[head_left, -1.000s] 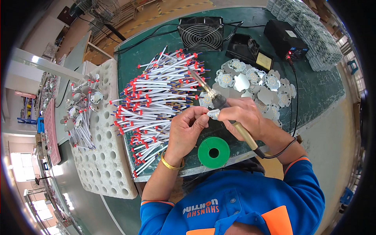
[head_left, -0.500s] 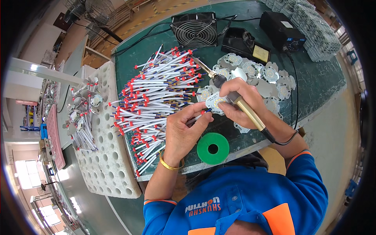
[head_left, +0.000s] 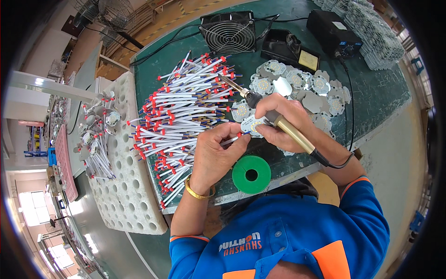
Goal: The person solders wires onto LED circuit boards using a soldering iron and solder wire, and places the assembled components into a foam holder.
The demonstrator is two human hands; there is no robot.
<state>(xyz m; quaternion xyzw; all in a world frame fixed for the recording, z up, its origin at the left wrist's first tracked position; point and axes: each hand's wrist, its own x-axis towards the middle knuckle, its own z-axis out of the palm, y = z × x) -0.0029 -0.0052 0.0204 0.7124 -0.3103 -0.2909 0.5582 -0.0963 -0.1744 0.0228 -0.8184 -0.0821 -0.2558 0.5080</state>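
Note:
My right hand (head_left: 291, 122) is closed round a soldering iron (head_left: 295, 135) with a gold-coloured handle, its tip pointing up and left over the wires. The thumb and fingers of that hand also pinch a round white LED board (head_left: 251, 122). Closed beside it, my left hand (head_left: 213, 151) holds a white wire with a red collar (head_left: 239, 134) and a blue end, close to the board's lower edge. Most of that wire is hidden by the fingers. To the left lies a large pile of white wires (head_left: 179, 111) with red collars. More LED boards (head_left: 320, 85) lie beyond my right hand.
A green spool (head_left: 239, 176) lies near the table edge. At the back are a black fan (head_left: 228, 36), an iron stand with a yellow sponge (head_left: 308, 61), a black control box (head_left: 332, 30) and stacked boards (head_left: 371, 42). White foam with holes (head_left: 127, 188) stands left, near wired boards (head_left: 100, 149).
The soldering iron's tip has swung slightly left and down, lying flatter over the wires. Both hands, the board and the wire have shifted only a little.

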